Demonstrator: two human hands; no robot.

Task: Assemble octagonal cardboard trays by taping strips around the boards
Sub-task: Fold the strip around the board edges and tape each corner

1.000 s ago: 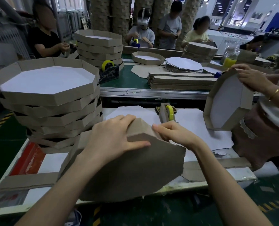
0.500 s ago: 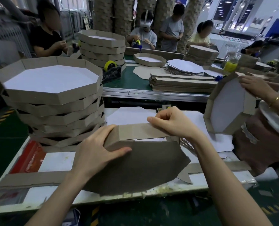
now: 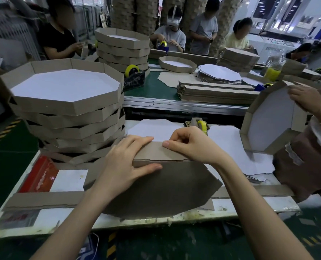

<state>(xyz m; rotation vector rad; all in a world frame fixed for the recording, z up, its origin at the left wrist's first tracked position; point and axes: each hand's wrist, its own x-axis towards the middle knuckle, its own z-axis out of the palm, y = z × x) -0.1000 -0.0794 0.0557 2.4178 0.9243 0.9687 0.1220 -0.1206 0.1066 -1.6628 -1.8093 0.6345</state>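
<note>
Pinching strip along board edge, right hand

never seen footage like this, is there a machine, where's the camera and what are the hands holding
There is no machine here: a person works with two bare hands. The one picture comes from a camera worn on the head, looking forward and down, so the arms reach in from the bottom. The left hand lies flat, pressing a strip against the edge of a brown board. The right hand pinches the strip's top edge. The board rests on a white table. To the left stands a stack of trays; behind the hands sits a tape dispenser. At right, another person holds a tray.
</note>
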